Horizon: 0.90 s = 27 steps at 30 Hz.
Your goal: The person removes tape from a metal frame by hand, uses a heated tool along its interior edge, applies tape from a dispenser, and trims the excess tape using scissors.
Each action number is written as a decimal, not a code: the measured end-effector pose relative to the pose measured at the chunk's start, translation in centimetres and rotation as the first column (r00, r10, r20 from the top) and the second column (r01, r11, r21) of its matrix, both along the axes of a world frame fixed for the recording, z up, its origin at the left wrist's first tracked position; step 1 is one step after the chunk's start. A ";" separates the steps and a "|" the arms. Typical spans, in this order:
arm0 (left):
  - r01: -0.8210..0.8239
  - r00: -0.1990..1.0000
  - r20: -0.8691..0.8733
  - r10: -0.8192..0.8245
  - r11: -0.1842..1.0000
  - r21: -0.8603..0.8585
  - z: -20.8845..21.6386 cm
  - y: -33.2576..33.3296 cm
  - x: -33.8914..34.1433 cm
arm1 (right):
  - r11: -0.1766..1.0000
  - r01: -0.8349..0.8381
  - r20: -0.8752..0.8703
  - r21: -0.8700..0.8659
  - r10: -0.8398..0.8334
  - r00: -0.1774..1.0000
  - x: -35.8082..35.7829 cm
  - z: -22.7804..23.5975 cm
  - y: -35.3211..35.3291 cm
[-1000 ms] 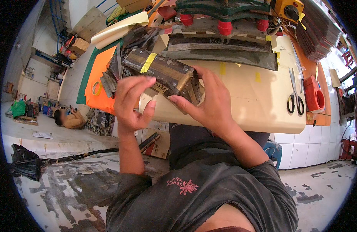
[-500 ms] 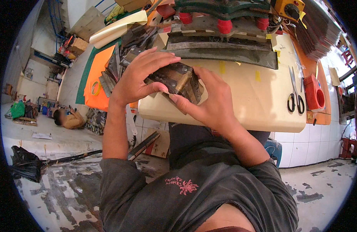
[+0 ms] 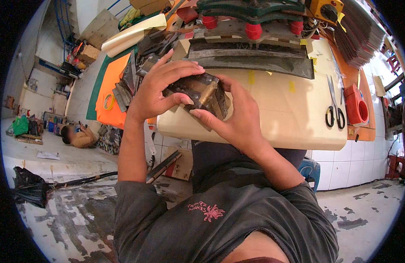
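Left hand point(image 3: 156, 94) shifted lower on dark block point(image 3: 202, 92), scissors point(image 3: 334, 103) aside

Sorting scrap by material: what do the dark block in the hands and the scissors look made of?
Dark block: probably metal, tarnished and grimy, with a brass-coloured patch showing. Scissors: bright steel-looking blades, black handles, likely plastic.

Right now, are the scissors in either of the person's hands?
No, the scissors lie on the cream table, while the left hand and right hand grip a dark folded stack.
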State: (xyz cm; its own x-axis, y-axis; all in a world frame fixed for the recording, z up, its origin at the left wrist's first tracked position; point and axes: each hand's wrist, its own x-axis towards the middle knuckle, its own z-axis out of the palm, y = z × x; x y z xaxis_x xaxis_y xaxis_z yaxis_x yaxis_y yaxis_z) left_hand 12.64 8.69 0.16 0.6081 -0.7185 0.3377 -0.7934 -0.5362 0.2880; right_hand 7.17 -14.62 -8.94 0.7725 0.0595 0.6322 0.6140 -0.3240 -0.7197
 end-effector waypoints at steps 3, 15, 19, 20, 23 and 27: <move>-0.004 1.000 0.007 0.004 1.000 -0.002 0.0 -0.1 -0.1 | 0.999 -0.023 -0.096 0.036 0.027 0.995 -0.3 -0.6 -0.1; -0.084 0.988 0.130 0.077 0.995 0.049 -0.7 -1.2 -2.4 | 0.957 -0.187 -0.229 0.220 0.237 0.944 -1.1 -5.2 -2.0; -0.140 0.924 0.316 0.214 0.960 -0.241 -4.7 -0.9 -4.2 | 0.933 -0.283 -0.213 0.223 0.330 0.920 -0.6 -5.0 -3.0; -0.121 0.866 0.396 0.306 0.896 -0.428 -6.5 -0.7 -4.8 | 0.916 -0.331 -0.231 0.227 0.381 0.895 -0.4 -4.9 -3.3; -0.149 0.844 0.299 0.446 0.730 -0.667 -12.5 -0.3 -7.7 | 0.901 -0.341 -0.263 0.269 0.410 0.874 0.1 -5.2 -3.8; -0.329 0.911 0.056 0.409 0.801 -0.500 -15.4 -0.3 -10.1 | 0.888 -0.353 -0.301 0.296 0.437 0.847 0.9 -5.5 -3.9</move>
